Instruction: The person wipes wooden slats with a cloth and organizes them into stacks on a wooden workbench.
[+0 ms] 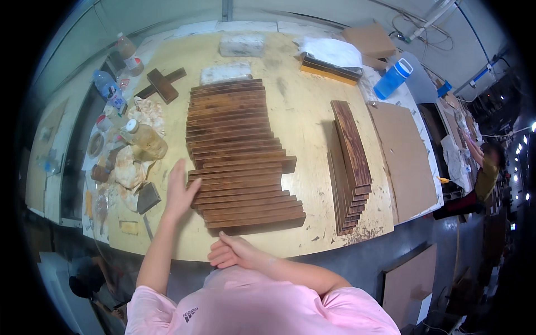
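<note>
A long row of dark brown stained wooden slats (237,139) stands side by side on the table, their right ends uneven. At the row's left side, my left hand (180,190) is open, fingers stretched forward and thumb apart, close to the slat ends. Whether it touches them I cannot tell. My right hand (234,251) hovers by the table's front edge, in front of the nearest slat, with its fingers curled in and nothing visible in them. Farther right lies a stepped stack of similar boards (352,162), its top face showing streaky grain.
Left on the table (301,128) are a jar of amber liquid (148,139), stained rags (129,170), a dark block (148,198), bottles (109,92) and two crossed wood pieces (163,85). A cardboard sheet (402,159) and blue bottle (393,78) lie right. Another person (486,173) stands far right.
</note>
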The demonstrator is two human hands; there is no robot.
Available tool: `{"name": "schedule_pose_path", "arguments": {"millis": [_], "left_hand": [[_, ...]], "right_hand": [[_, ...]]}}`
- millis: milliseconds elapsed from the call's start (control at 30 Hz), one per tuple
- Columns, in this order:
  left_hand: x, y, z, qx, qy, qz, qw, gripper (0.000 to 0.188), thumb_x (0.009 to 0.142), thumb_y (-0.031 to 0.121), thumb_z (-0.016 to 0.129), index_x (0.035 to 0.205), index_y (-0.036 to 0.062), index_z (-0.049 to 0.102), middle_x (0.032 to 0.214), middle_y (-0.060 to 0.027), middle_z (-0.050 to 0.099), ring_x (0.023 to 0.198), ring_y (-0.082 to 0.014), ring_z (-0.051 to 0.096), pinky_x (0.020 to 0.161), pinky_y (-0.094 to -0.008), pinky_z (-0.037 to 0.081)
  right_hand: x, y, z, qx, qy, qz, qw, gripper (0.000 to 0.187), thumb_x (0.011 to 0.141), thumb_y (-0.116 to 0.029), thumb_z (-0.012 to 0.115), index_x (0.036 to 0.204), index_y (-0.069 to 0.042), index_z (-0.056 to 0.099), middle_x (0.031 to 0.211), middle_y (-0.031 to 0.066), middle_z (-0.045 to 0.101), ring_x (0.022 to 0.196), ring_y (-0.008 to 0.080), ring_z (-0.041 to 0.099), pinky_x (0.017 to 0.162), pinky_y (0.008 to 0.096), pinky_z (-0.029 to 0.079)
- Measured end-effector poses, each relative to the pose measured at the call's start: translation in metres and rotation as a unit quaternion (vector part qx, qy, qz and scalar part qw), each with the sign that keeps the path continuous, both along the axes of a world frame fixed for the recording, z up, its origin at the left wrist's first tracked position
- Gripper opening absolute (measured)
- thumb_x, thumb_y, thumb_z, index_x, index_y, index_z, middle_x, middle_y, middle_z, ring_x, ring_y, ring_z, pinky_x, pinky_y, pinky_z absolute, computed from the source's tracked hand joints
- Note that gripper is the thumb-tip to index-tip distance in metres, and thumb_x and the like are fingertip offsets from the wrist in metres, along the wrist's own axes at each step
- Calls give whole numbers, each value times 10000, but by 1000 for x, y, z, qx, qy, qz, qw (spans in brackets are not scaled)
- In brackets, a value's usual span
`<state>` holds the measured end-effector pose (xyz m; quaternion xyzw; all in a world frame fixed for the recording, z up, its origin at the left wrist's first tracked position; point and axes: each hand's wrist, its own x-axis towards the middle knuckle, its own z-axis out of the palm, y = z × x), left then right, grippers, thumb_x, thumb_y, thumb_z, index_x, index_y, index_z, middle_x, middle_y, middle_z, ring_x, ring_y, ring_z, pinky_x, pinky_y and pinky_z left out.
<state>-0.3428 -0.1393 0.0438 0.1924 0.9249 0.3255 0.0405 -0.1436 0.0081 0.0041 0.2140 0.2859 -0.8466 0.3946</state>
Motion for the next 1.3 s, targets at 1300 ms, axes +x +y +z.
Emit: {"name": "schedule_pose_path", "arguments": {"millis": [1300], "left_hand": [[-70, 23, -59, 476, -359, 91, 798, 672, 1117, 350, 378, 1626, 20, 87, 1692, -146, 182, 1549, -245, 210, 1242, -360, 216]], "right_hand": [[-209, 206, -31, 575, 288, -144, 752, 718, 1038, -230, 528, 1595, 32, 159, 1587, 299, 337, 1475, 372, 361, 1204, 380, 300]]}}
